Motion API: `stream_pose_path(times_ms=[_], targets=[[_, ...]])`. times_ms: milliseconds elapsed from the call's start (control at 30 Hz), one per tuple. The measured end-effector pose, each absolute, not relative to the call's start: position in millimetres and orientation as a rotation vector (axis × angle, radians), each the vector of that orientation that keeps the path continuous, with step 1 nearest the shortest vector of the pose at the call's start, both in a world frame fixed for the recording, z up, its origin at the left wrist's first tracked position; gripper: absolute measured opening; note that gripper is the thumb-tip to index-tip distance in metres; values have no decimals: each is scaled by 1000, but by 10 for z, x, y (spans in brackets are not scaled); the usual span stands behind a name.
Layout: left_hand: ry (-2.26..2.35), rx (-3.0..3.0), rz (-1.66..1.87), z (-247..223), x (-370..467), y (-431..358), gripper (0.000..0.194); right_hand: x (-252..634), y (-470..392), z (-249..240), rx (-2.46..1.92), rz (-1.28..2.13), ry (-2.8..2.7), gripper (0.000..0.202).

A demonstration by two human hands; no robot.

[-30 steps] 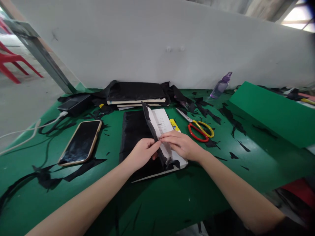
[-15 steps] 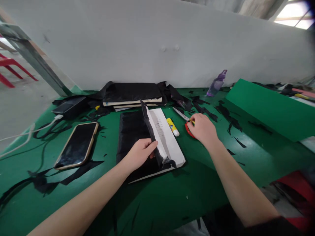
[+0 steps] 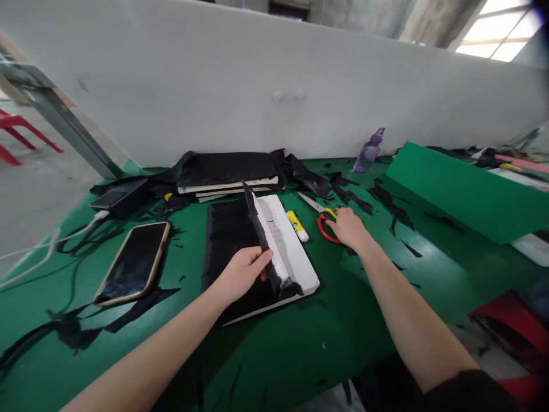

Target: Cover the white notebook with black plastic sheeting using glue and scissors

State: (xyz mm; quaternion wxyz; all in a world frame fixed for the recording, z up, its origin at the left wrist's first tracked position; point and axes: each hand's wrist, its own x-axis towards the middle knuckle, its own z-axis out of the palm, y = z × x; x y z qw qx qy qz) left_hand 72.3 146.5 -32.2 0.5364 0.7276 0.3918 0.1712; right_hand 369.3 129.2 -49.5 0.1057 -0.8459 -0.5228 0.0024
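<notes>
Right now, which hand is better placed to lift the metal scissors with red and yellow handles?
Probably the right hand: it is at the scissors, while the left hand pinches the raised black-edged flap.

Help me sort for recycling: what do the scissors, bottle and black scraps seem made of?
Scissors: likely steel blades, grey and shiny; handles probably smooth plastic, going by their solid red and yellow.
Bottle: probably smooth plastic, being see-through purple; glass possible.
Black scraps: dull, thin, ragged; perhaps cloth.
</notes>
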Motion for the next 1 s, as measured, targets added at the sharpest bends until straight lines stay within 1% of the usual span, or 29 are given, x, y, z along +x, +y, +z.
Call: stream_pose_path(times_ms=[100, 300, 400, 467, 533, 633, 767, 867, 967, 1000], targets=[[916, 1740, 419, -303, 726, 1454, 37, 3704, 1281, -430, -2454, 9, -1410, 41], [883, 1716, 436, -300, 738, 1442, 35, 3635, 1236, -252, -1998, 501, -1083, 42], [889, 1708, 453, -307, 740, 1436, 35, 3478, 1223, -186, -1743, 649, -938, 45], [895, 1702, 458, -304, 739, 1431, 35, 3359, 1199, -131, -1654, 680, -888, 45], [897, 1703, 458, -302, 736, 1429, 35, 3247, 1143, -62, -1606, 659, -900, 47], [867, 1700, 460, -316, 732, 1437, 34, 3095, 980, 38, -1609, 584, -946, 55], [813, 1720, 456, -358, 728, 1459, 34, 2868, 642, 71, -1644, 610, -1114, 49], [809, 1734, 466, -387, 723, 1470, 34, 2650, 379, 10, -1697, 670, -1161, 55], [797, 1736, 469, -406, 715, 1473, 35, 2445, 170, -94, -1675, 804, -1175, 36], [795, 1739, 472, -410, 712, 1472, 35, 2392, 117, -131, -1702, 809, -1172, 35]])
